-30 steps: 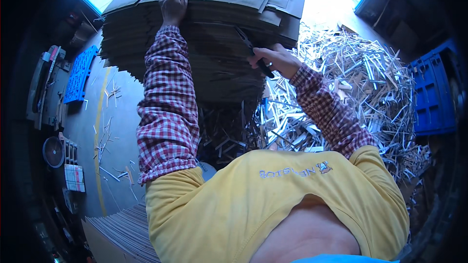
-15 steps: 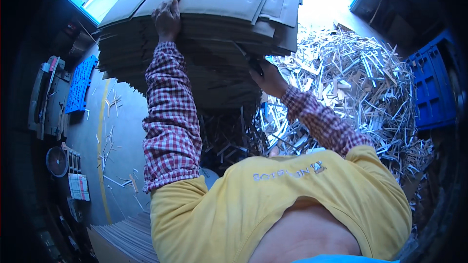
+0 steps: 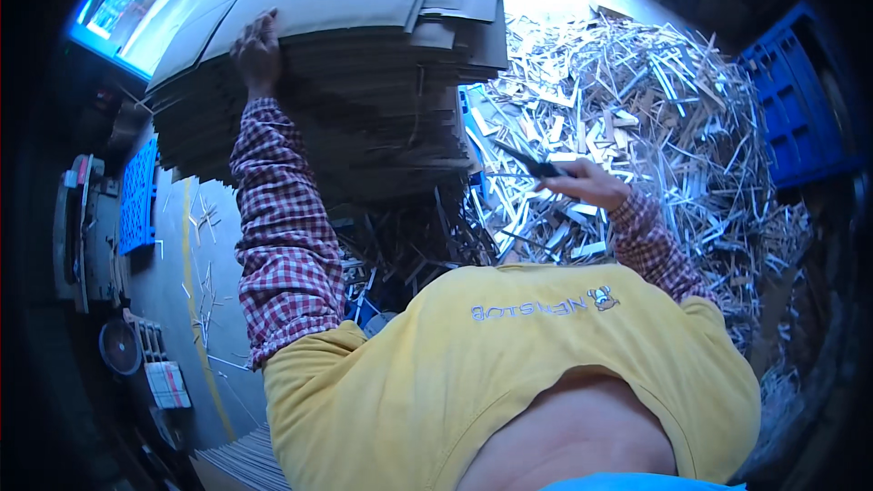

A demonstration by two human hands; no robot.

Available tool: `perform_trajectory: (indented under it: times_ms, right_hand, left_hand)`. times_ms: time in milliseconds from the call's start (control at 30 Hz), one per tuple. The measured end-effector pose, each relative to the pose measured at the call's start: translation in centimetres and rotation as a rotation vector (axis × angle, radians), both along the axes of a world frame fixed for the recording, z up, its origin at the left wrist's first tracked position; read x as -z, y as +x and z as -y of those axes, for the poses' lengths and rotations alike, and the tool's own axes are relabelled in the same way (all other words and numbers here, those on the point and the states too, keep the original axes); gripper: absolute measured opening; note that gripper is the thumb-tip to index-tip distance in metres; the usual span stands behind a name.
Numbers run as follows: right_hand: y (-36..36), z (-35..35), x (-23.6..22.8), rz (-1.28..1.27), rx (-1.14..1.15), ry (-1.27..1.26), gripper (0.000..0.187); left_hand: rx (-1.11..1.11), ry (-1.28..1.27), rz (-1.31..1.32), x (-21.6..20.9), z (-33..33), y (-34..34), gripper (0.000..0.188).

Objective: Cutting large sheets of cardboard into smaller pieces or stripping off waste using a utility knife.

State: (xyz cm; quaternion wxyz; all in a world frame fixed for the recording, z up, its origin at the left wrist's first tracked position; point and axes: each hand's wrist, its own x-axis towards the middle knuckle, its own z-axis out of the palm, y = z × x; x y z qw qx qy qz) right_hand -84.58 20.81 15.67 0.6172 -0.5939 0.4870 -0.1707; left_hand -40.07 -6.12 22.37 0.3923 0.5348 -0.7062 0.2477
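A tall stack of flat cardboard sheets (image 3: 336, 0) stands in front of me, its layered edges facing my body. My left hand (image 3: 257, 53) lies on the near upper edge of the stack, toward its left side, fingers stretched over the top sheet. To the right of the stack, my right hand (image 3: 591, 185) is closed round a dark-handled knife (image 3: 536, 166). The knife points up and left, apart from the cardboard. Exactly how the fingers wrap its handle is partly hidden.
A large heap of cardboard offcut strips (image 3: 637, 109) covers the floor on the right, beside a blue plastic crate or pallet (image 3: 800, 100). At left are a blue perforated panel (image 3: 138, 195), a yellow floor line (image 3: 193, 282) and loose strips. More stacked sheets (image 3: 241, 456) sit at lower left.
My right hand has drawn the knife away from the stack's near edge, out to the right over the offcuts. My left hand stays on the stack; the view has shifted.
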Motion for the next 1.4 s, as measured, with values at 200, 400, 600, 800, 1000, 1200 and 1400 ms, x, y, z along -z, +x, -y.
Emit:
perform_trajectory:
  times_ms: [200, 400, 600, 800, 1000, 1200, 1400]
  right_hand:
    - [3.2, 3.9, -2.4, 0.039, 0.143, -0.286, 0.032]
    - [1.0, -0.1, 1.2, -0.152, 0.432, -0.235, 0.039]
    - [-3.5, -1.8, 2.7, -0.064, 0.290, -0.161, 0.036]
    - [1.7, 5.6, -4.6, 0.007, 0.140, -0.349, 0.038]
    - [4.9, 7.1, -6.5, 0.207, 0.395, -0.246, 0.043]
    - [4.6, 3.3, -7.1, 0.141, 0.126, -0.617, 0.031]
    - [3.8, -1.1, -5.8, 0.243, 0.129, -0.337, 0.029]
  left_hand:
    - [0.062, -0.016, -0.038, 0.2, 0.3, -1.1, 0.033]
    - [0.038, -0.018, -0.041, -0.1, -0.6, -0.8, 0.033]
    - [0.039, -0.031, -0.035, -0.7, -0.6, -1.3, 0.033]
    - [0.060, -0.022, -0.042, 0.2, -0.1, -1.4, 0.032]
    - [0.036, -0.029, -0.043, 0.3, -0.5, -1.1, 0.033]
    - [0.256, 0.225, -0.082, -3.5, -4.9, -1.9, 0.043]
    - [0.469, 0.080, 0.253, -2.9, -14.1, -5.2, 0.048]
